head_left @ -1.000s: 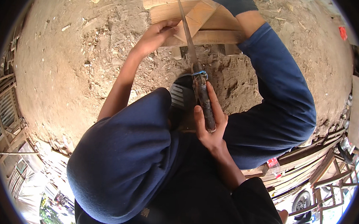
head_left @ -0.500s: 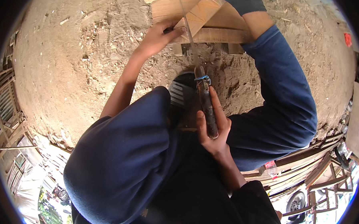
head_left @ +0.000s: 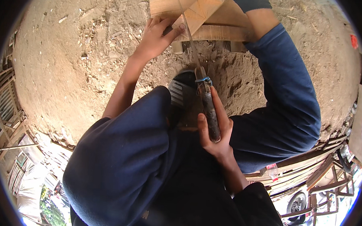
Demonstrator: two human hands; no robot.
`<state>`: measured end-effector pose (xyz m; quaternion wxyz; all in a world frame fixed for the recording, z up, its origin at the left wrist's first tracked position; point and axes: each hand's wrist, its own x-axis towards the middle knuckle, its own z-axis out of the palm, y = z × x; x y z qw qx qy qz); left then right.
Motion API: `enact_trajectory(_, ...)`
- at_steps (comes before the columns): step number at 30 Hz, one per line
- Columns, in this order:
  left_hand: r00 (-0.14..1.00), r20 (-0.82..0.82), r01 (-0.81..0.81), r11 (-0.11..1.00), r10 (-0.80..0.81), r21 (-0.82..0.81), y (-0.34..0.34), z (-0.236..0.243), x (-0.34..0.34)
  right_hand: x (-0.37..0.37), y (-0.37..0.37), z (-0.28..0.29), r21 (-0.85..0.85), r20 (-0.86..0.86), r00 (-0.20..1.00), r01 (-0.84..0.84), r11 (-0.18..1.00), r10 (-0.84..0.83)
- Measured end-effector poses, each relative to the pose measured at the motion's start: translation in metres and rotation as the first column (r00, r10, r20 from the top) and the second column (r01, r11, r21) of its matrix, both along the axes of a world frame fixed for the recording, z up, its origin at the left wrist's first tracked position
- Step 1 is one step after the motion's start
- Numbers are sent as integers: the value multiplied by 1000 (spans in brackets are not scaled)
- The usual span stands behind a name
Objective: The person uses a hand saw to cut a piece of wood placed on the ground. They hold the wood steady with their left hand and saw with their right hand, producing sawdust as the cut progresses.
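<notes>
The sandy ground [head_left: 70,67] to the left of the left hand [head_left: 156,37] lies open, with only small wood chips on it. Ahead, the stacked wooden pieces [head_left: 209,17] block the way. The saw [head_left: 202,89] runs between both knees, and the sandal [head_left: 182,91] sits just beside it. On the right, the bent leg [head_left: 286,97] closes that side.
</notes>
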<state>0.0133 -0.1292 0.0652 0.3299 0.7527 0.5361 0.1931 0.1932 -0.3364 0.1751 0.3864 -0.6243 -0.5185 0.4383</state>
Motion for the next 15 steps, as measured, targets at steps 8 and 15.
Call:
enact_trajectory(8, 1000, -3, 28, 998, -28, 61, 3, -13, -5, 4, -1, 5, -70, -66, 998, -19, 997, 14)
enact_trajectory(15, 995, 98, 41, 997, -35, -60, 9, -7, -5, 7, 8, -3, -24, -48, 998, -30, 999, 29)
